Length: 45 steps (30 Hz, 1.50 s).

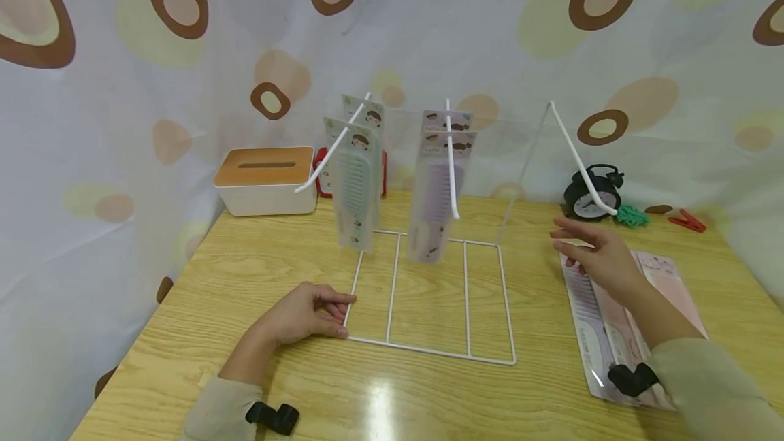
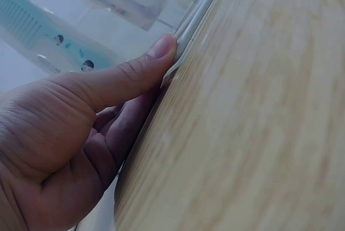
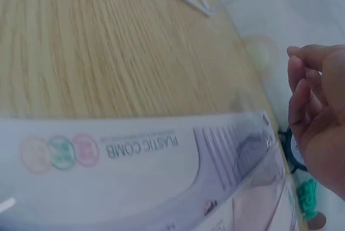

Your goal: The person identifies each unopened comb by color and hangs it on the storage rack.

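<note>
Backdrop: pale cloth (image 1: 429, 53) printed with brown rings and yellow-green and tan blobs, behind a wood-grain table (image 1: 539, 386).

White wire rack (image 1: 429, 350) stands mid-table, base on the wood, with three white arms projecting above. Two green comb packs (image 1: 352, 189) hang one behind the other on its left arm; two purple comb packs (image 1: 436, 189) hang likewise on the middle arm. Header cards carry a small cartoon head and a line of lettering, too small to read reliably.

Left hand (image 1: 309, 312): at the rack's near-left base corner, narrow grip, thumb and fingers pinching the wire.

Right hand (image 1: 600, 257): raised over the upper end of the flat-lying packs, near the tip of the right rack arm. Fingers loosely bent, thumb and fingertips slightly parted, nothing visible between them.

Under the right hand and forearm: a purple flat pack (image 1: 582, 298), with pink packs (image 1: 664, 284) overlapping beside it. Label on the purple one, inverted in the right wrist view: "PLASTIC COMB". Finer print near it illegible; three round emblems (orange, green, pink), characters blurred.

Rear edge, left to right: wood-lidded white box (image 1: 269, 199); red-edged object (image 1: 321, 189), partly hidden by the green packs; black alarm clock (image 1: 591, 199), numerals unreadable; turquoise cord bundle (image 1: 631, 216); red clip (image 1: 687, 220).
</note>
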Each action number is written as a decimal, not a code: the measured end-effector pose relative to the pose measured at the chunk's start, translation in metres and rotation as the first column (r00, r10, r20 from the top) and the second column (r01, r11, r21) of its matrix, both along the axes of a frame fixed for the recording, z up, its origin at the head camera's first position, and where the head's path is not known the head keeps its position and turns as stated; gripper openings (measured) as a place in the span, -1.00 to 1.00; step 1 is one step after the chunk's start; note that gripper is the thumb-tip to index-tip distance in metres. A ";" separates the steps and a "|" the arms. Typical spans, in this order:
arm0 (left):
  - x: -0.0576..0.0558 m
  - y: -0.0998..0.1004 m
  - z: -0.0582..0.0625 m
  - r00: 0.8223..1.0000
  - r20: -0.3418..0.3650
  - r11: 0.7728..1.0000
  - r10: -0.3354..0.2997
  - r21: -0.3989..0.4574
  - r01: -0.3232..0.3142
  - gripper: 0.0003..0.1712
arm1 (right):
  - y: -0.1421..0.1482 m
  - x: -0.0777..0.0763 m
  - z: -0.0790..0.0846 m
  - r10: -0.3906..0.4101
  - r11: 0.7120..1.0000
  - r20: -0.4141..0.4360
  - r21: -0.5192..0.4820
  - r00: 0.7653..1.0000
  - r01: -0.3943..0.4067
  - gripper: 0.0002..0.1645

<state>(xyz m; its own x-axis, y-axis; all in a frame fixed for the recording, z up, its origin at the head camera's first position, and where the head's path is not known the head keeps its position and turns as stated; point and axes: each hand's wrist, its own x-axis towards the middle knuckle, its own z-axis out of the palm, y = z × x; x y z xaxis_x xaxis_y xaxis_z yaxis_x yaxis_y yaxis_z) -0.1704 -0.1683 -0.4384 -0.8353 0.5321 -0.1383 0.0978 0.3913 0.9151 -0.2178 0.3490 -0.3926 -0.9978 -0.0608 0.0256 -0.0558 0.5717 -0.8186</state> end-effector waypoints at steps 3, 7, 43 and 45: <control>0.000 0.000 0.000 1.000 0.003 1.000 0.002 0.001 -0.002 -0.35 | 0.010 -0.006 -0.008 -0.024 0.998 0.002 0.053 1.000 0.023 -0.30; 0.000 0.000 0.001 1.000 0.002 1.000 0.006 0.002 -0.006 -0.35 | 0.021 -0.014 -0.014 -0.041 0.988 0.048 0.152 0.998 0.034 -0.22; 0.001 0.001 0.006 1.000 -0.013 1.000 -0.010 -0.004 0.010 -0.36 | 0.037 -0.024 0.019 -0.022 0.988 -0.032 -0.152 0.999 0.017 -0.68; 0.002 0.000 0.006 1.000 -0.008 1.000 -0.009 -0.001 0.009 -0.37 | 0.033 -0.022 0.025 -0.003 0.978 -0.041 -0.209 0.999 -0.005 -0.66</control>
